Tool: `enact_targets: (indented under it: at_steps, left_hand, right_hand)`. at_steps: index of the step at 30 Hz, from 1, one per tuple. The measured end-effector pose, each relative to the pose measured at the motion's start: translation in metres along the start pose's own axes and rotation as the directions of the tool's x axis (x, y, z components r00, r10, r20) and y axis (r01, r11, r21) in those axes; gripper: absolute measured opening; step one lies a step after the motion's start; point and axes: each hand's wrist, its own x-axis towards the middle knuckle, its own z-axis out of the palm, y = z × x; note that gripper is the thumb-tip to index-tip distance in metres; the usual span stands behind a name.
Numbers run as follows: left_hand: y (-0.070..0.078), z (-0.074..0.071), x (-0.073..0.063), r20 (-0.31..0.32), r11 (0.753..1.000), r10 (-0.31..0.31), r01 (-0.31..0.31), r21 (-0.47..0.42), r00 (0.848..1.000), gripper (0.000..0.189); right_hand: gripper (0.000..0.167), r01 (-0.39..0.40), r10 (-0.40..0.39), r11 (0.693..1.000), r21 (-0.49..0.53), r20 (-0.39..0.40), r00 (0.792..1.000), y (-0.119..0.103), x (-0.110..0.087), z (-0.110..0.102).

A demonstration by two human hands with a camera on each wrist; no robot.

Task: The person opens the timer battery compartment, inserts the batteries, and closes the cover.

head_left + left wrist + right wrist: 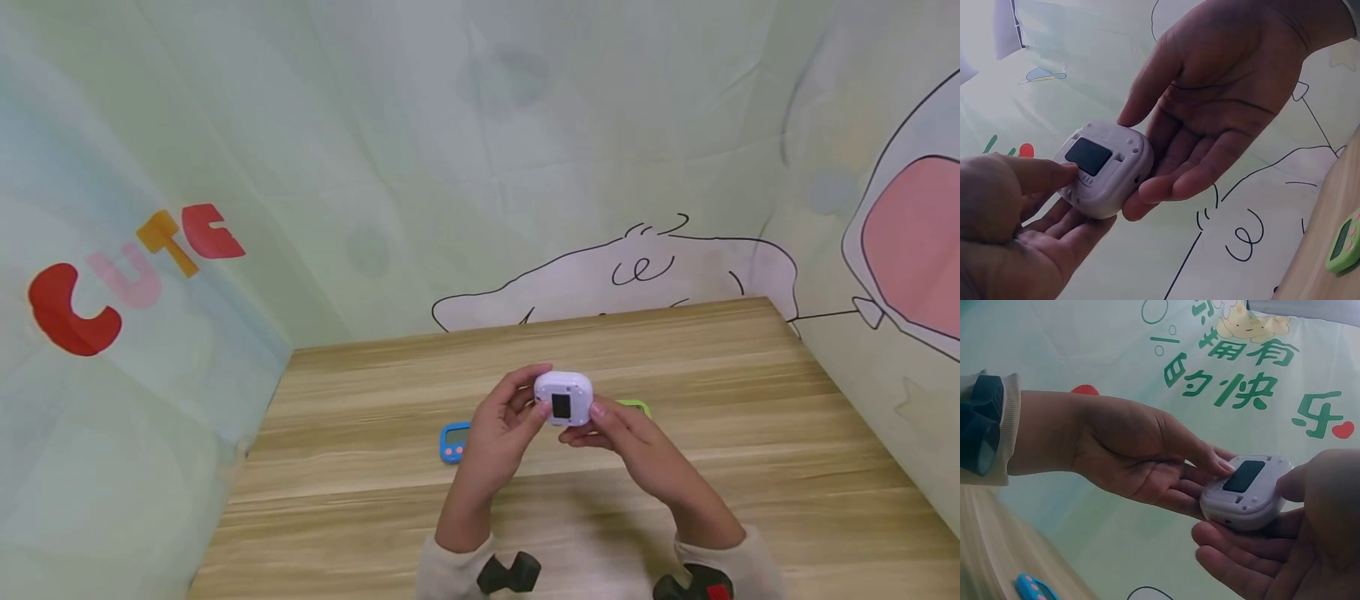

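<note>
A small white digital timer [575, 398] is held up over the table with its back showing, a black rectangle in the middle. My left hand [501, 427] grips its left side; in the left wrist view the thumb presses on the back beside the black rectangle and the fingers lie underneath. My right hand [637, 446] pinches the opposite edge, thumb on the rim and fingers below, as the right wrist view shows. The front of the white timer [1110, 165] is hidden.
On the wooden table [360, 383] a blue timer [453, 443] with a grey display and pink buttons lies behind my left hand. A green timer [637, 406] is partly hidden behind my right hand. Printed cloth [375, 167] hangs around the table.
</note>
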Motion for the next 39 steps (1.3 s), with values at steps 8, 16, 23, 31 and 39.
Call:
enact_targets:
  at_steps: [8, 16, 23, 31, 39]
  left_hand:
    - [-0.0039, -0.0009, 0.0025, -0.041, 0.947, 0.022, -0.008, 0.321, 0.999, 0.043]
    - [-0.0009, 0.0025, 0.0003, 0.046, 0.884, -0.102, 0.070, 0.463, 0.994, 0.085]
    - [0.0012, 0.0034, -0.0013, 0.021, 0.938, -0.091, 0.078, 0.338, 0.996, 0.082]
    - [0.0012, -0.0006, -0.0010, 0.069, 0.986, -0.010, -0.001, 0.168, 0.998, 0.077]
    - [0.0042, -0.0052, -0.0008, 0.062, 0.937, -0.090, 0.063, 0.343, 0.994, 0.070]
  right_hand:
    - [0.035, -0.048, 0.025, 0.992, -0.116, -0.184, 0.983, -0.0001, 0.0013, 0.0011]
    - [0.043, -0.042, -0.026, 0.980, -0.193, -0.337, 0.941, -0.0022, 0.0012, 0.0038]
    - [0.050, 0.112, -0.227, 0.933, -0.342, -0.318, 0.921, -0.0033, 0.0010, 0.0053]
    - [0.065, 0.202, -0.368, 0.850, -0.486, -0.276, 0.888, -0.0059, 0.0013, 0.0040]
    - [0.072, 0.211, -0.392, 0.786, -0.580, -0.205, 0.897, -0.0001, 0.0022, -0.0003]
